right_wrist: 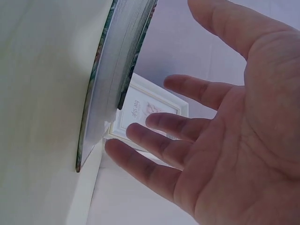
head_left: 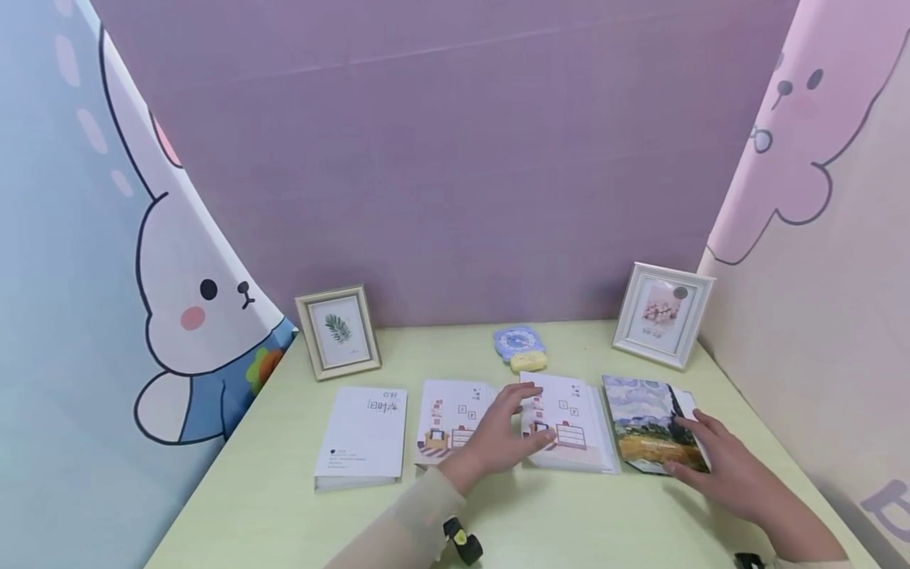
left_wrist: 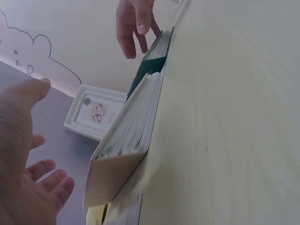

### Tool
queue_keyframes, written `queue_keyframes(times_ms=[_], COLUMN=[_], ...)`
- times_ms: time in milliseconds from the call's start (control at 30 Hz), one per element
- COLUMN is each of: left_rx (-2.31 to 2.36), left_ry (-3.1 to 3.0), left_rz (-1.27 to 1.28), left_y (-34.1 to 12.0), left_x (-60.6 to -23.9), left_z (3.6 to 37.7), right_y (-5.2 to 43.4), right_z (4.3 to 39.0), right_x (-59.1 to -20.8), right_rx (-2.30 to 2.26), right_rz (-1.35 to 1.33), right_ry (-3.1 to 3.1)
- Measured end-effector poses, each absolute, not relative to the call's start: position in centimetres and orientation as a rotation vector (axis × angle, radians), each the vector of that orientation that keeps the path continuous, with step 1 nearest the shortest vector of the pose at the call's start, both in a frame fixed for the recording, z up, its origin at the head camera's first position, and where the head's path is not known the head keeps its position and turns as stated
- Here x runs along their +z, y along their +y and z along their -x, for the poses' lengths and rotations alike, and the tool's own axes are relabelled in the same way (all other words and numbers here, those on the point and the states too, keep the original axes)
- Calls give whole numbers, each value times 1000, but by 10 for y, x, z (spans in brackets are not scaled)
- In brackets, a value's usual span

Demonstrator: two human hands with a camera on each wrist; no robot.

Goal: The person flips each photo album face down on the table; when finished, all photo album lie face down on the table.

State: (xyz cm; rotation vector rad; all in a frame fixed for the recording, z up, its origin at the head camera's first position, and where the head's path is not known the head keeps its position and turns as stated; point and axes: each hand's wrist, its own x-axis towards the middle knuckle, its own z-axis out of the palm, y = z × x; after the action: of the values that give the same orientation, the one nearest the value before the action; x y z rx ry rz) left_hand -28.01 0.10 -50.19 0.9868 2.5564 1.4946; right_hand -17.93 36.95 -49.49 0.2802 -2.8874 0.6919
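Pale green laminate forms the desk top [head_left: 284, 506], and over it both hands are spread with fingers straight and holding nothing. The left hand [head_left: 498, 435] lies flat, fingers reaching across the gap between two albums with the same pastel room drawing on their covers: the left pastel album [head_left: 444, 419] under the wrist side and the right pastel album [head_left: 572, 427] under the fingertips. The right hand [head_left: 725, 466] is open just as wide, its fingertips at the right edge of the painted-cover book [head_left: 647, 423], which lies flat beside the right pastel album; from the right wrist view the palm [right_wrist: 234, 140] hovers beside the book's page block [right_wrist: 112, 61], whether touching it cannot be told. Further left, apart from the others, lies a white album [head_left: 364, 431] with dark lettering. Behind the row sit a small blue clock-like toy [head_left: 519, 341] and a yellow eraser-like block [head_left: 529, 361] touching it. A wood-toned picture frame with a leaf print [head_left: 337, 332] leans at the back left, a white picture frame [head_left: 663, 314] at the back right. The back wall [head_left: 455, 158] is plain mauve; the left side panel [head_left: 107, 276] shows a cartoon rabbit, the right panel [head_left: 817, 197] a pink bear outline.
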Motion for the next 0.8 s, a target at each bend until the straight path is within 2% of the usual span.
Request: queue_keyframes(times_ms=[800], left_rx=[1514], left_ry=[2479], left_rz=[-918], left_y=[57], left_x=[-509], left_z=[272], right_y=[376], right_z=[187], right_x=[-494], right_rx=[718], right_rz=[-319], right_ry=[-2921])
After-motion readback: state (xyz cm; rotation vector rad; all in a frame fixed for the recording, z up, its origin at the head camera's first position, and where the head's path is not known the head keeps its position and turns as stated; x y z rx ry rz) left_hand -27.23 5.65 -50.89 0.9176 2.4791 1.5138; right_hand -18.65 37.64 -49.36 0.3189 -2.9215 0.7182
